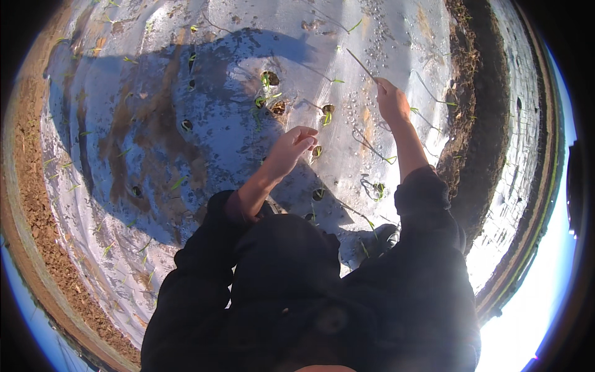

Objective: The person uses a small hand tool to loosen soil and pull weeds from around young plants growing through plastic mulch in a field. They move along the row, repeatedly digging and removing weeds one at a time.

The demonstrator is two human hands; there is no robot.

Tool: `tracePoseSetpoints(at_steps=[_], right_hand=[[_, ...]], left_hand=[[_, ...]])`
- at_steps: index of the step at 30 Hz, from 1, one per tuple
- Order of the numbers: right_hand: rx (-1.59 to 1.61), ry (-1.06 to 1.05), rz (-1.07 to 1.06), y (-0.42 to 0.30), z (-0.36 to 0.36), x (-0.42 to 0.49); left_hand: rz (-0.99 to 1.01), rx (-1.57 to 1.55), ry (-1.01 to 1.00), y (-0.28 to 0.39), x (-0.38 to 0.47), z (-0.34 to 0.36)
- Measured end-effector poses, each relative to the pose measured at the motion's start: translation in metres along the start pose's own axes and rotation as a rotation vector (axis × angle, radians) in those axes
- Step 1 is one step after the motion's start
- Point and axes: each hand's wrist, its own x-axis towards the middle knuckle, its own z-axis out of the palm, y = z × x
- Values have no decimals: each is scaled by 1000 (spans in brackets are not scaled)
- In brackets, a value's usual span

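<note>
Silvery plastic mulch film (260, 153) covers the ground before me, with small holes through it. My right hand (393, 100) grips a thin dark rod (360, 64), which points up and to the left above the film. My left hand (293, 151) hovers lower and further left, fingers curled together; whether anything sits between them is hidden. Just right of its fingertips, green shoots stand in a planting hole (317, 151). Another hole with a seedling (327, 118) lies slightly higher. Two more holes, one with soil showing (278, 108), are near the top middle.
Thin green seedlings (379, 190) poke through the film in many spots. My dark shoe (386, 237) rests on the film below my right forearm. A bare soil furrow (483, 121) runs along the right, with another film-covered bed (516, 153) beyond. Brown soil (35, 181) borders the left side.
</note>
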Motion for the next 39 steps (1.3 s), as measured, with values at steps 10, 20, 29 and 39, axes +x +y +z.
tracePoseSetpoints(at_steps=[10,20,29,39], right_hand=[[-91,10,-11,-18,2,30],[-31,14,-78,-42,7,22],[-117,10,-120,-33,33,16],[9,-108,3,20,11,6]], left_hand=[[56,72,364,0,-8,-47],[32,21,391,-14,-13,-43],[45,30,349,-16,-10,-38],[42,-8,349,-20,-12,-39]])
